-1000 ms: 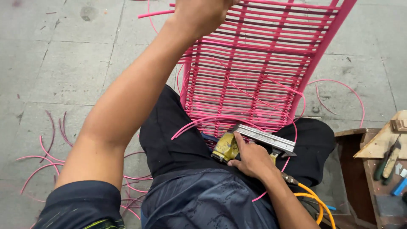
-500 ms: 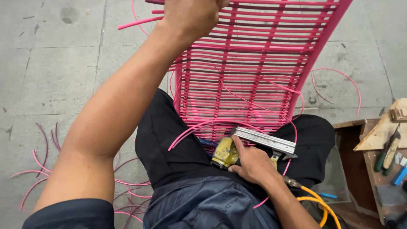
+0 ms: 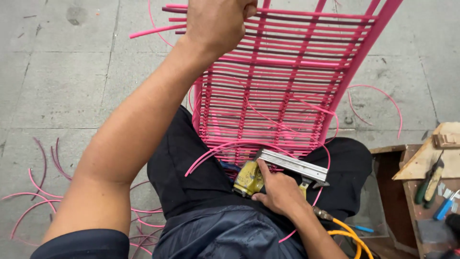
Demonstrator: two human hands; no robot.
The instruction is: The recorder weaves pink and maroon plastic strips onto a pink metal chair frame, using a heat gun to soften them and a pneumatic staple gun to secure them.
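1. Pink cord is pinched in the left hand [image 3: 218, 21], a closed fist at the woven frame's [image 3: 287, 72] far top edge.
2. Nearer, the right hand [image 3: 280, 192] grips a yellow pneumatic stapler [image 3: 268, 172] on the lap.
3. The stapler's metal magazine runs left-right, against the frame's near edge.

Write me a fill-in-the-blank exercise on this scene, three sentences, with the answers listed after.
1. The right hand grips a yellow ____ fed by an orange air hose.
2. The left hand grasps the top of a woven frame whose colour is ____.
3. Cut strips of the same cord lie scattered on the ____ floor.

Answers: staple gun; pink; concrete
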